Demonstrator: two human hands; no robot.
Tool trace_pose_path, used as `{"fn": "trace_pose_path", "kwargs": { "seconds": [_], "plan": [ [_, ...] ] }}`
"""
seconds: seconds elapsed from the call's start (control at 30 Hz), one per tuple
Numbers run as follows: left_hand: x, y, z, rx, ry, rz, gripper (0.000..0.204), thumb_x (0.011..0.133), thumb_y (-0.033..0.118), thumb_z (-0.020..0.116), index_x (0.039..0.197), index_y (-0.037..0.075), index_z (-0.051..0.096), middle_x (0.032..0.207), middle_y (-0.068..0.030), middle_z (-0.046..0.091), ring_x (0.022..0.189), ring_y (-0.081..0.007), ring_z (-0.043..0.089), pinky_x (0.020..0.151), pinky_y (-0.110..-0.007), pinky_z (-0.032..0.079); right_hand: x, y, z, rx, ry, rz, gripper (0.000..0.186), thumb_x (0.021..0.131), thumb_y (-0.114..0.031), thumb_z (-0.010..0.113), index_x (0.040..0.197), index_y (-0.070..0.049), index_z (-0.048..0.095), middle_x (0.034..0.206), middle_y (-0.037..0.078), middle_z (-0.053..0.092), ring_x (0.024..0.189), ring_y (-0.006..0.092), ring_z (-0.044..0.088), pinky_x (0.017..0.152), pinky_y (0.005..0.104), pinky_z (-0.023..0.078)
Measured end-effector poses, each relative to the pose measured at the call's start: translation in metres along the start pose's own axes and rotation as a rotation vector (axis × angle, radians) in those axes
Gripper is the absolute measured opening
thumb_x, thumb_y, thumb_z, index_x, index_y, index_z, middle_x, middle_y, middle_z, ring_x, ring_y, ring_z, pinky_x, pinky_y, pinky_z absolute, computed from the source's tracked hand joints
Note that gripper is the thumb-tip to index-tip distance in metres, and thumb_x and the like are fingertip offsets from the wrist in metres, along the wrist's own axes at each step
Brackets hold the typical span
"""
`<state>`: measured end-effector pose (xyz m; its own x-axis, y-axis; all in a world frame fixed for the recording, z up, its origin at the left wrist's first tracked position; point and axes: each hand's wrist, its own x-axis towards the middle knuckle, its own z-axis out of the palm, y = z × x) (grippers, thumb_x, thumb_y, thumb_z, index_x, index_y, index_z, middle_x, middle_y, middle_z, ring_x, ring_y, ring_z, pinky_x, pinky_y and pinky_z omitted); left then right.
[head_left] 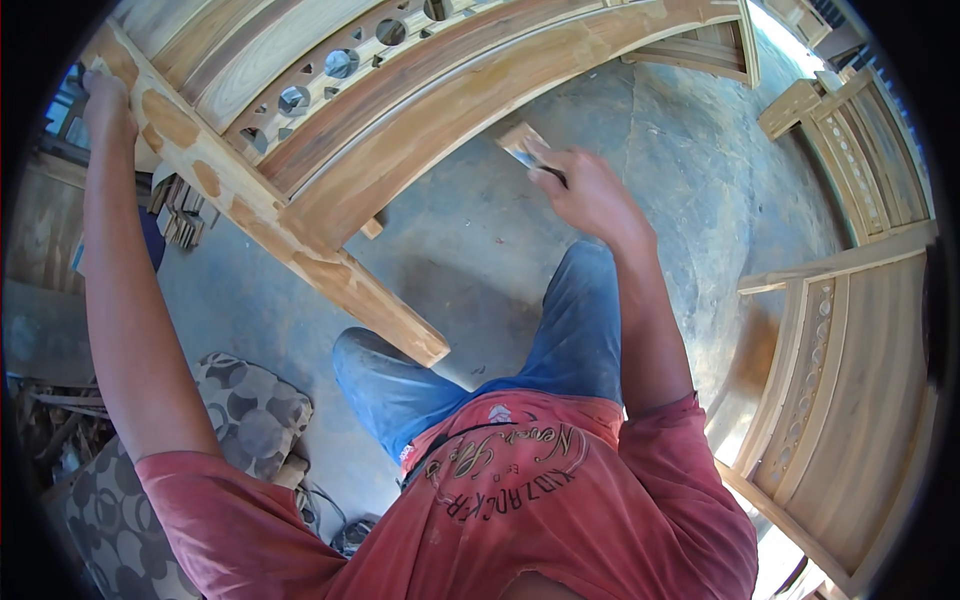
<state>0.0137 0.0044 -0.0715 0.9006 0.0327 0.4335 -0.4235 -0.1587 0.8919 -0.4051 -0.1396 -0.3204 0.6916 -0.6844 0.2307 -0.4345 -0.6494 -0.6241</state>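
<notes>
Grey concrete floor (480,250) underfoot, wooden frames all around. Right hand (590,195) closed on a putty knife (525,148), blade pointing up-left, just short of the curved rail (470,100) and not touching it. Left hand (105,100) raised, gripping the top of the frame post (250,200), fingers wrapped over its edge. Brownish filler patches (170,120) spotted down that post. Best to keep the left grip firm so the frame stays steady, lay the blade nearly flat, press filler into each flaw, then draw along the grain to leave a thin, flush skin. Worth wiping the blade between passes to avoid ridges. Further out: a pierced panel (340,65) with round holes above the rail, more arched frames (850,340) leaning at right, a patterned cushion (240,410) at lower left, wood offcuts (180,215) stacked behind the post. Blue-trousered knee (400,380) bent beneath the post's lower end.
</notes>
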Motion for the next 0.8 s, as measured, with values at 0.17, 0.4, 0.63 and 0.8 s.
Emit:
{"fn": "trace_pose_path", "kwargs": {
  "seconds": [0.17, 0.4, 0.63, 0.8],
  "plan": [
    [0.003, -0.007, 0.003, -0.026, -0.004, -0.006, 0.08, 0.104, 0.056, 0.036, 0.137, -0.015, 0.052, 0.134, -0.0286, 0.06, 0.113, -0.0351, 0.067, 0.096, -0.04, 0.056, -0.055, 0.058, 0.015, 0.503, 0.082, 0.408, 0.051, 0.094, -0.015, 0.066, 0.144, -0.007, 0.059, 0.082, 0.01, 0.064, 0.064, 0.0175, 0.056, 0.06, 0.0308, 0.046],
    [0.008, -0.004, -0.005, -0.011, 0.024, 0.008, 0.087, 0.101, 0.065, 0.039, 0.137, -0.014, 0.054, 0.132, -0.0282, 0.062, 0.111, -0.0343, 0.066, 0.096, -0.04, 0.054, -0.145, 0.22, 0.048, 1.547, 0.411, 0.793, 0.026, 0.098, -0.014, 0.06, 0.119, 0.001, 0.06, 0.085, 0.011, 0.066, 0.058, 0.0173, 0.059, 0.05, 0.0281, 0.05],
    [0.055, -0.013, -0.016, 0.046, -0.011, -0.016, 0.1, 0.088, 0.076, 0.056, 0.139, -0.01, 0.056, 0.136, -0.026, 0.06, 0.113, -0.0308, 0.066, 0.098, -0.036, 0.053, -0.236, 0.329, 0.078, 1.637, 0.553, 0.974, 0.023, 0.102, -0.018, 0.052, 0.11, 0.003, 0.059, 0.084, 0.015, 0.067, 0.06, 0.0216, 0.062, 0.053, 0.032, 0.054],
    [0.055, -0.048, 0.009, 0.016, -0.209, 0.005, 0.1, 0.085, 0.077, 0.061, 0.141, -0.007, 0.057, 0.135, -0.023, 0.062, 0.114, -0.0261, 0.065, 0.096, -0.033, 0.054, -0.249, 0.322, 0.076, 1.486, 0.625, 1.21, 0.02, 0.098, -0.01, 0.05, 0.111, 0.003, 0.058, 0.082, 0.012, 0.064, 0.063, 0.0216, 0.061, 0.056, 0.033, 0.054]
  ]
}}
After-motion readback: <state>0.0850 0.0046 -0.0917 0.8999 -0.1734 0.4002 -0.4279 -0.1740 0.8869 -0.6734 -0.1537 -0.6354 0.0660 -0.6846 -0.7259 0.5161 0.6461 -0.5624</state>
